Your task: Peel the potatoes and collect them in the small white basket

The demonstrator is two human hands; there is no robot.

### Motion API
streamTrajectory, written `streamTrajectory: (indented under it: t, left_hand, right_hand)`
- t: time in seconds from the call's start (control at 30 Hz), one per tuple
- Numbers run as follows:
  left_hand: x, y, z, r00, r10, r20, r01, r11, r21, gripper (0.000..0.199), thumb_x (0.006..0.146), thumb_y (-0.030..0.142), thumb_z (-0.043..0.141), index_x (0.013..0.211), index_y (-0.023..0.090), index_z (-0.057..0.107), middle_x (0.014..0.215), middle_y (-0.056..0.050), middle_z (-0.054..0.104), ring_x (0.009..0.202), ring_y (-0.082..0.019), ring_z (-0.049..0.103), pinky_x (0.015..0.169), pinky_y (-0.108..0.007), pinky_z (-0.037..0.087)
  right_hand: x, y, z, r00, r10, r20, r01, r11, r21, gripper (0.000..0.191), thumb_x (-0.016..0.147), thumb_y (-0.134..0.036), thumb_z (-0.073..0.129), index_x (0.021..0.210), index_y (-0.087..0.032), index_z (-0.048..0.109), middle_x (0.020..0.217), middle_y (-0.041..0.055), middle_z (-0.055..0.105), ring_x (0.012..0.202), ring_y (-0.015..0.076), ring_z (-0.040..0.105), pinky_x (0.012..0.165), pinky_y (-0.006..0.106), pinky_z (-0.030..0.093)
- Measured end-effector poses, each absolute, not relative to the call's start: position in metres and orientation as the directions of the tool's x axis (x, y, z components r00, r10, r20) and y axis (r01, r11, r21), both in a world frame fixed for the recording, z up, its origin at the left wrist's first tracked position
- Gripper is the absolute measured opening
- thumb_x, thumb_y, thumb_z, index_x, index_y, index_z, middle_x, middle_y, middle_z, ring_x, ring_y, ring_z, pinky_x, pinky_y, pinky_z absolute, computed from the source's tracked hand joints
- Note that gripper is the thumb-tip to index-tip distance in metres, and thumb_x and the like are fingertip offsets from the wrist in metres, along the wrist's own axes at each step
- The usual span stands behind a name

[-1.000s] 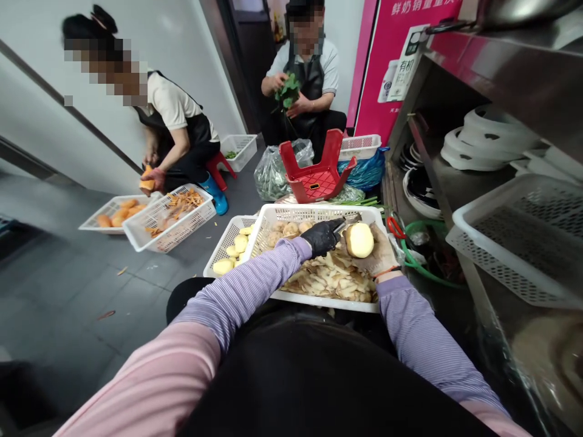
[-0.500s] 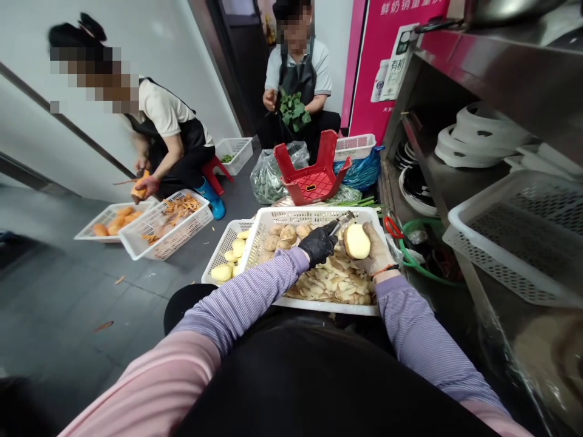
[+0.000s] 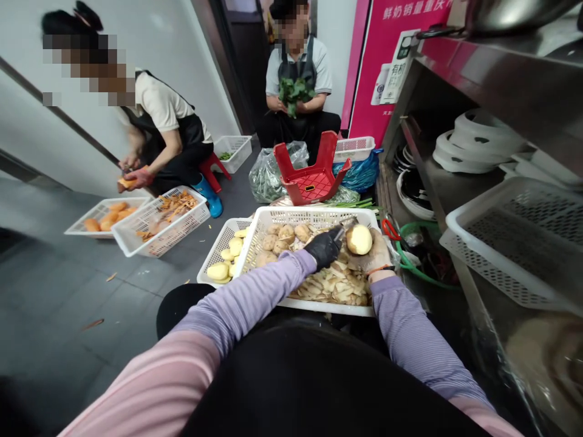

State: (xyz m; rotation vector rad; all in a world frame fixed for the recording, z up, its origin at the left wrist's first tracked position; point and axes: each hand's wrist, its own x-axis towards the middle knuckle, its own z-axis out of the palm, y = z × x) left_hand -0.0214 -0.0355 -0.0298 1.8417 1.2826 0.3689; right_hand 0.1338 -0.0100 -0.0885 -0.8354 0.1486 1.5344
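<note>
My left hand [image 3: 324, 246], in a black glove, is closed round a peeler [image 3: 342, 228], most of which the fingers hide. In my right hand [image 3: 374, 255], in a pale soiled glove, sits a partly peeled potato [image 3: 359, 240]; brown skin shows along its left side. Both hands are over a white basket [image 3: 314, 212]. Potato peelings [image 3: 334, 286] are heaped in its near part, and unpeeled potatoes [image 3: 286, 233] lie at its far left. Peeled potatoes [image 3: 217, 271] rest in a second white basket [image 3: 206, 260] to the left.
Beyond the basket an upturned red stool [image 3: 312, 179] stands by plastic bags [image 3: 279, 176]. At left a co-worker [image 3: 159, 103] handles a carrot over white baskets [image 3: 159, 243]; another [image 3: 296, 67] holds leafy greens. A metal shelf [image 3: 437, 164] and green basket [image 3: 410, 267] border the right side.
The potato has turned in my right hand, bringing brown skin into view. My left hand with the peeler has shifted slightly. The far co-worker's hands have come together under the greens.
</note>
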Motion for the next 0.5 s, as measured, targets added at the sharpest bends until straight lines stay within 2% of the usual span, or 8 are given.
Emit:
streamTrajectory:
  t: [0.1, 0.23, 0.37, 0.43, 0.5]
  left_hand:
    - [-0.014, -0.06, -0.045, 0.472, 0.862, -0.184, 0.694, -0.234, 0.681, 0.053, 0.087, 0.021, 0.037, 0.14, 0.012, 0.031, 0.078, -0.006, 0.065, 0.064, -0.016, 0.056, 0.068, -0.029, 0.046]
    - [-0.021, -0.087, -0.059, 0.531, 0.808, -0.255, 0.726, -0.278, 0.629, 0.055, 0.086, 0.023, 0.038, 0.14, 0.013, 0.031, 0.09, -0.01, 0.067, 0.075, -0.021, 0.061, 0.074, -0.033, 0.047]
    - [-0.014, -0.061, -0.049, 0.463, 0.878, -0.126, 0.734, -0.3, 0.609, 0.056, 0.088, 0.021, 0.033, 0.142, 0.007, 0.024, 0.101, -0.015, 0.065, 0.088, -0.022, 0.061, 0.082, -0.033, 0.044]
    - [-0.007, -0.055, -0.052, 0.477, 0.87, -0.123, 0.747, -0.328, 0.578, 0.057, 0.087, 0.02, 0.035, 0.141, 0.007, 0.024, 0.1, -0.015, 0.065, 0.088, -0.022, 0.061, 0.081, -0.032, 0.044]
    - [-0.002, -0.064, -0.064, 0.499, 0.846, -0.189, 0.768, -0.331, 0.548, 0.06, 0.086, 0.021, 0.038, 0.142, 0.007, 0.023, 0.092, -0.013, 0.066, 0.08, -0.021, 0.061, 0.076, -0.031, 0.045]
  right_hand:
    - [0.136, -0.007, -0.095, 0.156, 0.781, -0.605, -0.908, -0.127, -0.398, 0.017, 0.076, -0.025, 0.037, 0.076, -0.02, 0.054, 0.056, -0.0017, 0.061, 0.053, 0.0146, 0.059, 0.054, 0.03, 0.052]
    - [0.15, -0.002, -0.103, 0.224, 0.771, -0.597, -0.922, -0.031, -0.386, 0.019, 0.074, -0.025, 0.033, 0.073, -0.021, 0.051, 0.053, -0.0027, 0.058, 0.049, 0.0154, 0.057, 0.051, 0.031, 0.052]
    - [0.145, -0.003, -0.105, 0.221, 0.771, -0.598, -0.921, -0.038, -0.388, 0.02, 0.074, -0.027, 0.033, 0.075, -0.022, 0.053, 0.056, -0.0024, 0.06, 0.052, 0.0155, 0.059, 0.054, 0.032, 0.052]
    - [0.141, -0.005, -0.106, 0.232, 0.779, -0.582, -0.918, -0.022, -0.395, 0.021, 0.075, -0.028, 0.033, 0.076, -0.022, 0.053, 0.058, -0.0023, 0.061, 0.054, 0.015, 0.06, 0.055, 0.031, 0.052]
    - [0.141, -0.007, -0.11, 0.275, 0.782, -0.559, -0.904, 0.013, -0.427, 0.024, 0.079, -0.031, 0.031, 0.077, -0.022, 0.054, 0.055, -0.003, 0.06, 0.052, 0.0143, 0.059, 0.055, 0.03, 0.052]
